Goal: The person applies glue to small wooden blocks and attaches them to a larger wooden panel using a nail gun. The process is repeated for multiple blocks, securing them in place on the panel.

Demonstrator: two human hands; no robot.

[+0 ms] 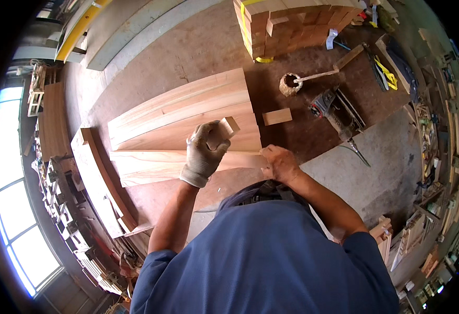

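Note:
My left hand (202,154), in a pale work glove, is closed around a small wooden block (229,127), raised above the boards. Several long, light-brown wooden boards (187,112) lie side by side on the brown worktop (187,63). Closest to me, one narrow board (151,166) is slightly apart from the others. At its right end is my bare right hand (282,165), fingers curled around the end; the fingertips are partly blurred. A second small wooden block (277,116) rests just right of the boards.
Toward the back right stand a pot (290,84) with a stick in it and a corded power tool (337,115). Behind is a strapped stack of wood (297,31). Long timber pieces (101,183) lie at left. Yellow-handled tools (386,76) sit far right.

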